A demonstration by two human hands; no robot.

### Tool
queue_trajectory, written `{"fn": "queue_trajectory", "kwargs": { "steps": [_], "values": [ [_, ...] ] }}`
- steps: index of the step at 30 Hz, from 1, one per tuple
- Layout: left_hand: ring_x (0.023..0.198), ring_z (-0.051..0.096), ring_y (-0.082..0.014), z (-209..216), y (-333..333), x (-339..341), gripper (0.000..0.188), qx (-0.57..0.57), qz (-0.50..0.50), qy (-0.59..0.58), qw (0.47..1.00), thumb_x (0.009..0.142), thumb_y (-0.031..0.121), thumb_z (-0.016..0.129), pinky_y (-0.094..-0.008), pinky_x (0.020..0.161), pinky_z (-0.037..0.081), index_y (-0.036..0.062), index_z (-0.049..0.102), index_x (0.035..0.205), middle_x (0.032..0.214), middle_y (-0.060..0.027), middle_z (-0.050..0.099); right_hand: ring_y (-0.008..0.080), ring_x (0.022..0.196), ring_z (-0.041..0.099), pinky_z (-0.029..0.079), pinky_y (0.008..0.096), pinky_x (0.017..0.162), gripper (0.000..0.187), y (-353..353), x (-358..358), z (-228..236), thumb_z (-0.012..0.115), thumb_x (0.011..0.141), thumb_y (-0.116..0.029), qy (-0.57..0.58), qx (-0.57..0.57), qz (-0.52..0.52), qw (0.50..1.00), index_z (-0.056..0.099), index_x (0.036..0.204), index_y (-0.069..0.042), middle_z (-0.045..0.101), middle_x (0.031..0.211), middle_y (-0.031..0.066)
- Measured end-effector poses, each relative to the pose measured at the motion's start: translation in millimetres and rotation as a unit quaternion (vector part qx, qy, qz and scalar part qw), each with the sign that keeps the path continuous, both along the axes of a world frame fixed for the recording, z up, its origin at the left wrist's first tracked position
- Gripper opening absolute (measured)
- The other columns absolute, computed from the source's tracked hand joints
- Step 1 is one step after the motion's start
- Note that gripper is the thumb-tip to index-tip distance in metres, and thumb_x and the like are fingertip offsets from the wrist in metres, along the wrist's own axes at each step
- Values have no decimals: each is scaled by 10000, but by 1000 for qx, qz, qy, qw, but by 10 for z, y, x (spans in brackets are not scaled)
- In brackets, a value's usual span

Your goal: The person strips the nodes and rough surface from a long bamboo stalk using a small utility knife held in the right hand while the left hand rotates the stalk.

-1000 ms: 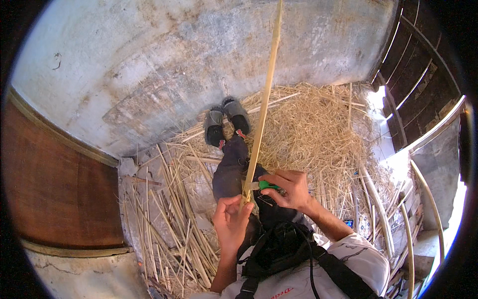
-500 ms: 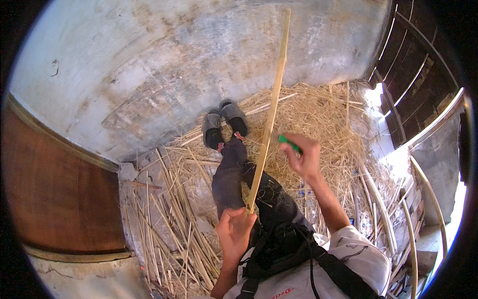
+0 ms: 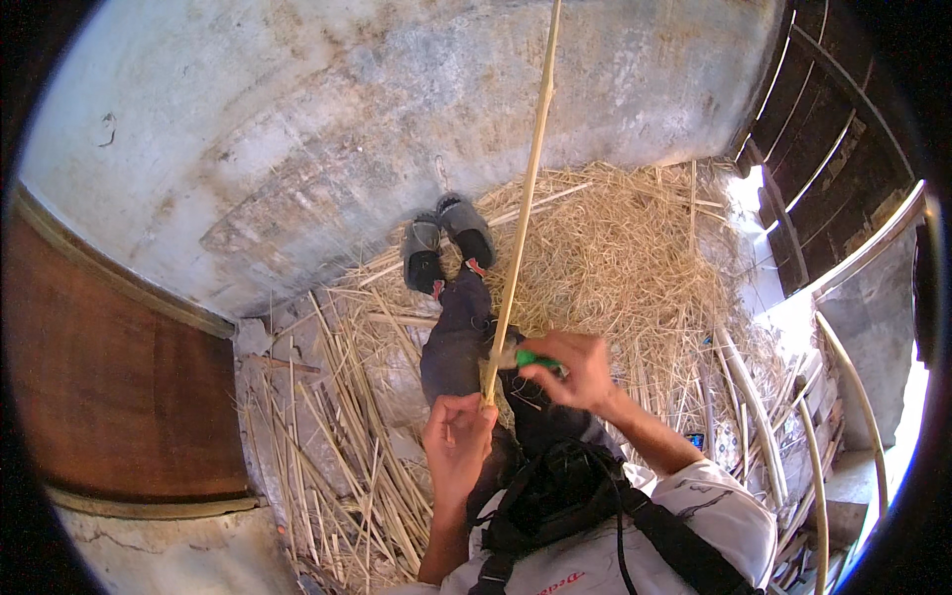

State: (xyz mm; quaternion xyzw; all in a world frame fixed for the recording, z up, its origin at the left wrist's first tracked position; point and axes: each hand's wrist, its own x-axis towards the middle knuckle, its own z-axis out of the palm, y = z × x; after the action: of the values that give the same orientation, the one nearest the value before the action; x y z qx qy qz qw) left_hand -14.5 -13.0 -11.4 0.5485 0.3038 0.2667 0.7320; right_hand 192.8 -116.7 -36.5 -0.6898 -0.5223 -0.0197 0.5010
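Observation:
My left hand is closed in a pinch on the lower end of a long, pale bamboo strip. The strip rises away from me past my legs, its far end leaving the top of the picture. Wrapped round the green handle of a knife, my right hand is just above and to the right of the left one. The knife's blade looks blurred and meets the strip a little above my left fingers; the exact contact is hard to make out.
Straw-like shavings cover the floor ahead and right. Many loose strips lie on my left. My shoes are near the stained wall. Curved poles lie at the right, and a brown panel stands left.
My right hand has brought the knife down and left, from beside the strip to its lower end. The strip's top has swung slightly left, and my left hand has shifted slightly up and left.

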Motion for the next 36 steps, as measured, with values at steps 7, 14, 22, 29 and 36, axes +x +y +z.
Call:
{"fn": "queue_trajectory", "kwargs": {
  "steps": [7, 14, 22, 29, 36],
  "values": [
    [669, 534, -16, 38, -23, 25, 229, 37, 11, 2, 999, 970, 19, 765, -194, 521, 395, 45, 573, 1091, 942, -29, 688, 260, 622, 669, 517, 391, 549, 353, -18, -164, 73, 851, 851, -388, -45, -5, 14, 999, 785, 1085, -133, 654, 753, 42],
    [924, 665, -85, 92, -15, 22, 255, 60, 28, -8, 998, 961, -70, 737, -228, 778, 526, 29, 557, 1112, 1060, -91, 722, 238, 573, 641, 493, 383, 508, 355, 46, -110, 211, 865, 817, -404, -106, 8, -22, 994, 793, 1072, -168, 610, 712, 21],
    [1023, 689, -145, 35, -54, -95, 292, 90, 50, 14, 995, 945, -72, 755, -272, 897, 537, 4, 558, 1146, 1088, -119, 713, 283, 667, 722, 549, 391, 570, 298, 169, 110, 219, 861, 841, -336, -76, 14, -74, 994, 807, 1062, -144, 734, 823, 76],
    [973, 702, -134, -81, -279, -503, 262, 135, -40, 86, 986, 928, 10, 816, -288, 857, 554, 13, 619, 1101, 1013, -82, 728, 249, 666, 720, 536, 386, 596, 433, 418, 1356, 22, 735, 979, -462, 50, -81, -280, 955, 805, 1136, -64, 762, 835, 146],
    [725, 687, -121, -59, -148, -399, 164, 57, -56, 97, 992, 1017, 80, 725, -250, 643, 535, -12, 629, 1113, 946, -112, 744, 211, 842, 694, 526, 394, 792, 543, 212, 1389, -406, 596, 1056, -530, 185, -54, -226, 955, 773, 1190, -35, 721, 853, 159]
  ]
}}
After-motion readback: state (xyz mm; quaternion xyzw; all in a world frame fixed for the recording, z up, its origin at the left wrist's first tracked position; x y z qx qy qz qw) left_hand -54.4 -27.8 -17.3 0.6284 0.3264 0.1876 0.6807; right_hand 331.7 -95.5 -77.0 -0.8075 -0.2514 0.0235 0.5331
